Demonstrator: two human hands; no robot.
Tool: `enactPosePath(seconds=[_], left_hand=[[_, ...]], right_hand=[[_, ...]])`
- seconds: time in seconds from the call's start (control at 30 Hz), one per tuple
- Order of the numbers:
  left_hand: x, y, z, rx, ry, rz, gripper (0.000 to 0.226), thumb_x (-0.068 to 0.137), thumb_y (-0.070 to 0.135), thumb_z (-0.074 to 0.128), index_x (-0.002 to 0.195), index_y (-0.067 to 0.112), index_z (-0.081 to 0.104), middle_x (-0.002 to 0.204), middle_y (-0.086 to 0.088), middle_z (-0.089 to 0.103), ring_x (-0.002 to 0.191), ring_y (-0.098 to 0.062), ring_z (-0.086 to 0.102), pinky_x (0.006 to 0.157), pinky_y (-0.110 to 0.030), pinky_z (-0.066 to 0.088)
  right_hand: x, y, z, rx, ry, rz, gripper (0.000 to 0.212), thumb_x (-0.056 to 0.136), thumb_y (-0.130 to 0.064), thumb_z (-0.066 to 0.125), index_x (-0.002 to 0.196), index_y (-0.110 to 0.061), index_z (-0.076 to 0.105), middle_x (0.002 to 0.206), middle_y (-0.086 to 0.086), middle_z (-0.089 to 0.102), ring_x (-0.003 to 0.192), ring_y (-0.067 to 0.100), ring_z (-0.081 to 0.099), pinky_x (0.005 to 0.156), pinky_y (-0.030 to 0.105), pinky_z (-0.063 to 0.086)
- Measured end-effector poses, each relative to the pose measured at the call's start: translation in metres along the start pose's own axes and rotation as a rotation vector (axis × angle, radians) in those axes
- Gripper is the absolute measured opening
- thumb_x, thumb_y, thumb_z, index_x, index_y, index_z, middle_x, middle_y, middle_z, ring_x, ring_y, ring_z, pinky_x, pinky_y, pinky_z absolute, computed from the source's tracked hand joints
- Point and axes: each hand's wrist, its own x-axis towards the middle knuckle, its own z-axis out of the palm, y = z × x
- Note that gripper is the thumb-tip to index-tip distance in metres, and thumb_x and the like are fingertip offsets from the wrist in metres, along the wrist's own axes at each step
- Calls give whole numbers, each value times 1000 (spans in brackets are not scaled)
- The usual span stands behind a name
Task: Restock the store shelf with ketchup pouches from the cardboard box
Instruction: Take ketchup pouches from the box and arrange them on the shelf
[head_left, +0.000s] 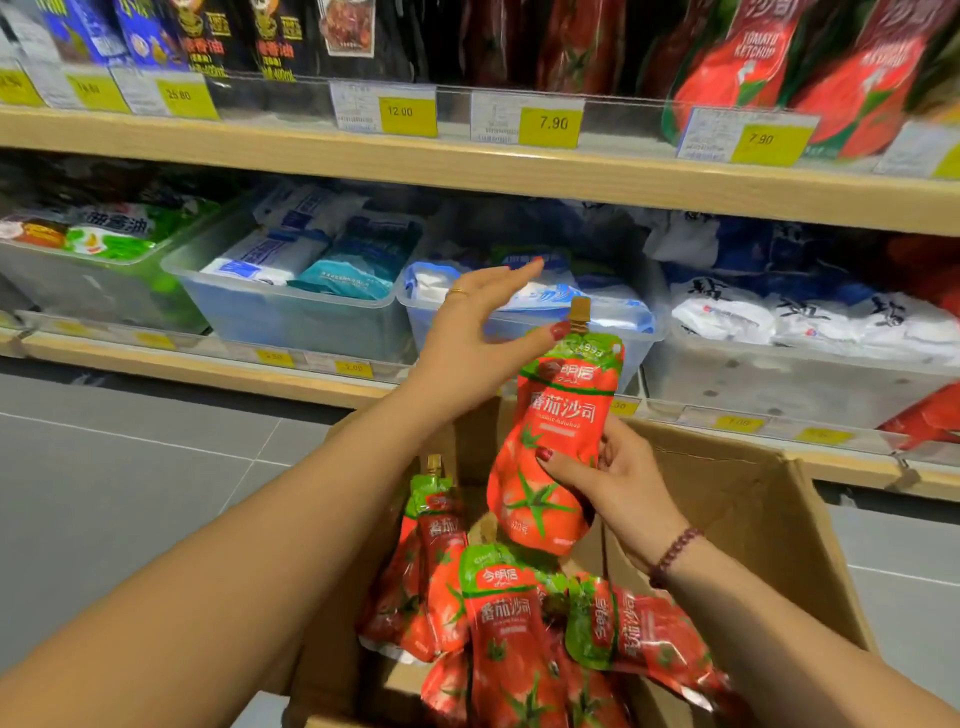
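Along the lower shelf (208, 371), left end: clear bins (291, 306) of white, blue and green packets stand side by side at its front edge; none looks like ketchup
Left hand (467, 338): spread open above the back edge of the cardboard box (753, 493), fingers straight and pointing right, holding nothing; its thumb tip is just beside the spout cap (579, 309), and I cannot tell whether they touch
Held pouch (561, 431): upright in the air over the box's back edge, label towards the camera, spout cap on top, clear of the heap below
Right hand (618, 478): clamped on the held pouch's lower half, thumb across the front, fingers behind
Cardboard box: open-topped, just in front of the lower shelf
Pouches in the box (498, 623): a loose heap, some leaning on the left wall and others lying crossed; plenty remain, so the restock looks far from done
Upper shelf (467, 166), right end: red tomato ketchup pouches (748, 67) lean over the clear front rail above a 7.90 tag (769, 139); this is probably where the held one belongs
Risk, grip: a one-handed pinch low on slick film leaves the top free to flop over; a fumbled pass to the left hand would drop it back into the heap
Risk, placing: pushing it in among pouches that already lean forward could tip one over the rail
Risk, slot: the red packs on that shelf look alike, so it could end up behind the wrong tag
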Motion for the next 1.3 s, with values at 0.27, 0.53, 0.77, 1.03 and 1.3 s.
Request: enactPosePath(seconds=[0.27,0.53,0.77,1.03,1.3], left_hand=[[-27,-3,-1,-470,-396,-196,62,75,-5,71,126,22,49,115,1,66,100,-5,64,80,-21,53],[-6,31,-3,-527,-324,-144,53,60,31,87,107,26,63,103,4,73,99,-14,68,80,-27,55],[21,61,-23,-552,-271,-31,41,65,11,83,98,31,70,100,-2,73,95,-17,69,75,-21,54],[48,79,-30,-531,-273,32,40,64,18,84,98,31,69,100,-2,73,96,-19,69,77,-24,55],[92,84,-42,-547,-309,59,57,66,8,82,116,18,58,108,-5,71,100,-21,67,82,-30,54]], right_hand=[[26,-68,-30,165,-93,-120,42,64,-11,73,104,-13,62,103,9,72,93,22,68,72,28,55],[42,-145,-35,30,-90,-318,59,67,-18,75,122,-19,54,109,5,69,103,24,65,82,38,53],[38,-185,-34,-195,-13,-516,116,62,-29,78,131,-67,-6,119,-7,60,102,8,64,74,20,54],[56,-223,-39,-265,-68,-569,90,71,-12,78,135,-54,31,132,-34,37,107,-14,50,70,13,52],[96,-254,-33,-326,-72,-649,92,66,5,78,136,-41,39,124,-31,47,105,-8,57,72,14,53]])
